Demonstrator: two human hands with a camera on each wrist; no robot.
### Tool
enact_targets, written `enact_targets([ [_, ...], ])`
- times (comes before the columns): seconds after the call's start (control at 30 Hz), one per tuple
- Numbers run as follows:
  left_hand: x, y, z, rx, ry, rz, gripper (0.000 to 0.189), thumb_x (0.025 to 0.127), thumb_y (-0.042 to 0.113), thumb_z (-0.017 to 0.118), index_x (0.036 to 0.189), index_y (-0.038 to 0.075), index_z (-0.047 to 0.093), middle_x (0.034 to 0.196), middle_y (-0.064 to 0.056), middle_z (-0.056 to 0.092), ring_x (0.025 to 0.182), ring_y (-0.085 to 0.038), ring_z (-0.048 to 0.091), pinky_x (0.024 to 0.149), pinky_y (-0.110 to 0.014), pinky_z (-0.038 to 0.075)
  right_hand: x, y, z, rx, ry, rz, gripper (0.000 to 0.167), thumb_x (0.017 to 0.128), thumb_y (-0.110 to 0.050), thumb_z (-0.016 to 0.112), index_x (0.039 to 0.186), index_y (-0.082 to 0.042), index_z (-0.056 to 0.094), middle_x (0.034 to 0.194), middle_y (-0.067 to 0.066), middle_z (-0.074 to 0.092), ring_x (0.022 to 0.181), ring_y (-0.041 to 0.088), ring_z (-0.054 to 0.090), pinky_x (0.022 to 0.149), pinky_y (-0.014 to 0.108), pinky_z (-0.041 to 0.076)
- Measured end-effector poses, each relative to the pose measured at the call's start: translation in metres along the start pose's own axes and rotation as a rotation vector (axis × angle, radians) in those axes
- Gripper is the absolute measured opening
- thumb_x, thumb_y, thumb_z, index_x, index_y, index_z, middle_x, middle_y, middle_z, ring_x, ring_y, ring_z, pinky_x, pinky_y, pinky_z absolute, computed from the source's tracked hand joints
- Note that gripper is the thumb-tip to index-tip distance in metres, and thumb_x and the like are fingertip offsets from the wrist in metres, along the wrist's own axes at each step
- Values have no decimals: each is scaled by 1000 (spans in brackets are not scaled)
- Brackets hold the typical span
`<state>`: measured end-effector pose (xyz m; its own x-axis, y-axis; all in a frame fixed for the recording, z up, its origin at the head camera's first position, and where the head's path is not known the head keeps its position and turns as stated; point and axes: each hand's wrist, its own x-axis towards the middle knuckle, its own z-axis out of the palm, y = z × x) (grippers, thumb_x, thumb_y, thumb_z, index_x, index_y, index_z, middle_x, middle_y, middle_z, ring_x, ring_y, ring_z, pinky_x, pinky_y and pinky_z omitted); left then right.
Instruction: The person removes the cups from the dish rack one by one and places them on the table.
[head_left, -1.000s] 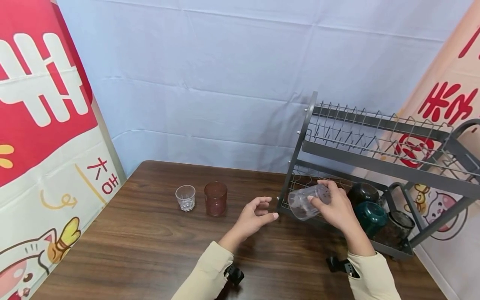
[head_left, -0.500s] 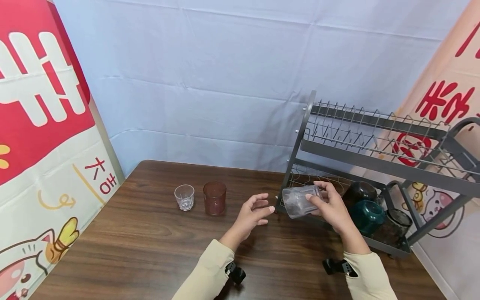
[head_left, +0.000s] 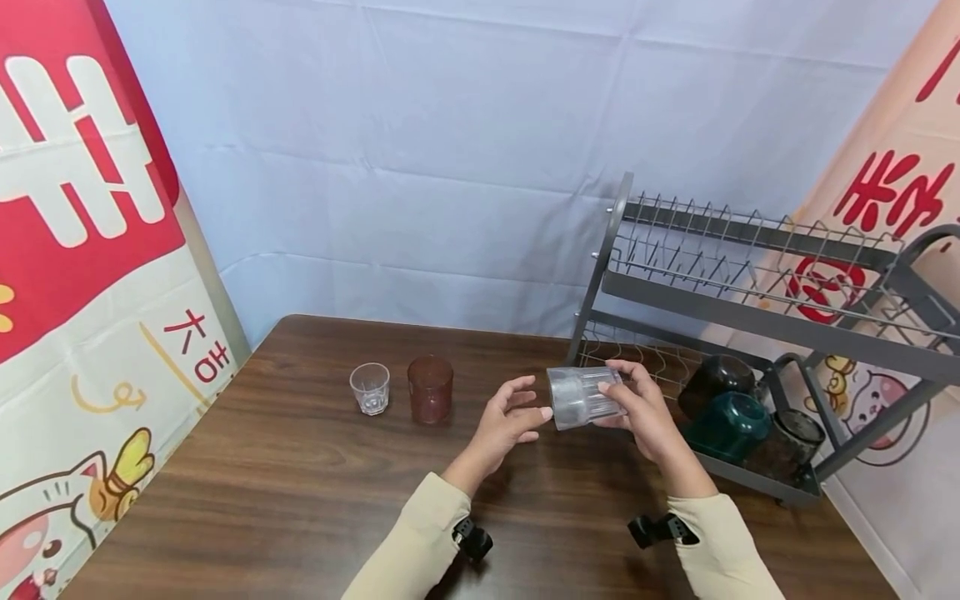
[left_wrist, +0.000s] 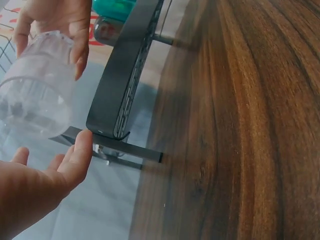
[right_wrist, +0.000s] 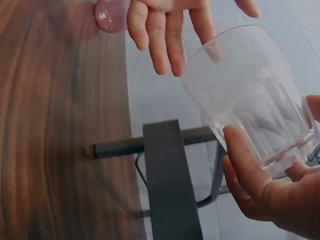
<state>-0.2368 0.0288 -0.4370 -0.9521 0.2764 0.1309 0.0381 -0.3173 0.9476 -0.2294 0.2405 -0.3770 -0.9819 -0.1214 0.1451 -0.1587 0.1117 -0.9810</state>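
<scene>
A clear, ribbed drinking glass (head_left: 581, 397) lies sideways in the air in front of the rack's left end, its mouth turned left. My right hand (head_left: 647, 413) grips it near its base, thumb on one side and fingers on the other, as the right wrist view also shows around the glass (right_wrist: 250, 95). Just left of the rim is my left hand (head_left: 506, 427), fingers loosely bent and apart, holding nothing. In the left wrist view a small gap seems to part the left hand (left_wrist: 45, 187) from the glass (left_wrist: 42, 85).
A two-tier grey dish rack (head_left: 750, 308) stands at the right. Its lower tier holds a teal glass (head_left: 731, 425), a black glass (head_left: 716, 385) and a dark clear jar-like glass (head_left: 787, 446). A small clear glass (head_left: 371, 388) and a reddish-brown glass (head_left: 431, 390) stand left on the wooden table (head_left: 315, 492).
My right hand has carried the clear glass left, out of the lower tier's front, and levelled it with the mouth toward my left hand. The left hand has barely moved.
</scene>
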Motion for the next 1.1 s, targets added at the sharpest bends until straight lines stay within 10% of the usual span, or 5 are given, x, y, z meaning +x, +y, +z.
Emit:
enact_targets([
  [0.37, 2, 2, -1, -87, -39, 26, 68, 82, 9, 66, 141, 9, 33, 131, -23, 39, 104, -25, 54, 78, -50, 49, 4, 10, 16, 189, -15, -6, 43, 92, -7, 49, 129, 3, 31, 118, 22, 35, 80, 19, 59, 62, 40, 53],
  [1.1, 2, 6, -9, -14, 37, 31, 63, 76, 12, 74, 130, 11, 44, 115, -16, 46, 93, -24, 55, 66, -35, 52, 6, 17, 25, 136, -100, 7, 51, 94, -10, 49, 137, 3, 26, 117, 21, 37, 85, 19, 58, 70, 40, 52],
])
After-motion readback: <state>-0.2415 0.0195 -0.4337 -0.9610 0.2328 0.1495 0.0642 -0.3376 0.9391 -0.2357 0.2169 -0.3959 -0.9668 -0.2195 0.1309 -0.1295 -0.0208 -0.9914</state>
